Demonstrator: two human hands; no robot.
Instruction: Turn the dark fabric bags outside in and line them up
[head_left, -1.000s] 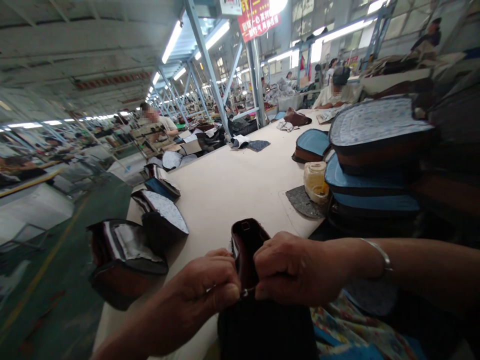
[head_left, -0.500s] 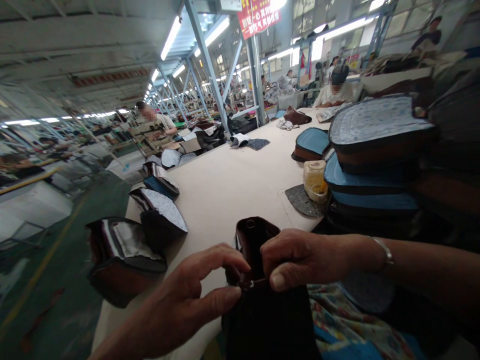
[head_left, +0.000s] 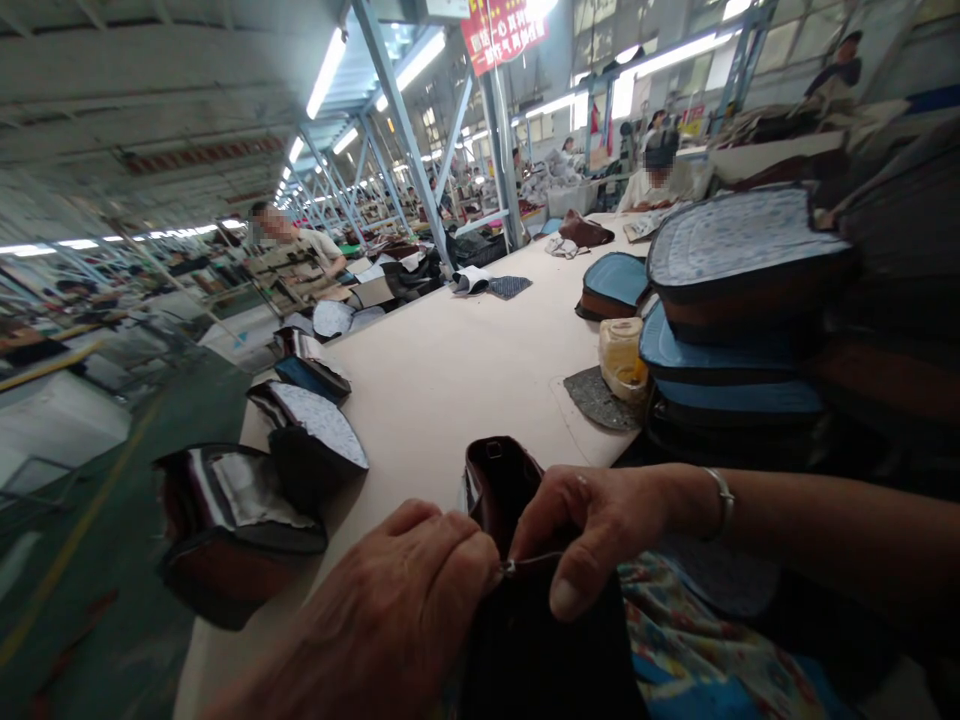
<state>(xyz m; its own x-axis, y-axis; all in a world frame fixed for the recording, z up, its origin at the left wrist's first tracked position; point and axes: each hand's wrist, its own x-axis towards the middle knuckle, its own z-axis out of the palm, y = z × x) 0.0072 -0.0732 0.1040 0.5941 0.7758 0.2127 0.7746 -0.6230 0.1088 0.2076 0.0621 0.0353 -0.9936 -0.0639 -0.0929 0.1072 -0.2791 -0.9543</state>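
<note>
At the tabletop's (head_left: 450, 380) near edge, 2 hands work a dark brown bag (head_left: 499, 480), its mouth gaping. The left hand (head_left: 409, 610) and right hand (head_left: 592, 530) each close a grip on its small metal zipper pull (head_left: 509, 567).

Both hands pinch the top edge of a dark brown bag (head_left: 501, 490) at the near end of a long table (head_left: 450, 370): the left hand (head_left: 420, 610) and right hand (head_left: 600, 525) meet at a small metal zipper pull (head_left: 510, 567). Stacked bags (head_left: 739, 320) stand to the right.
</note>
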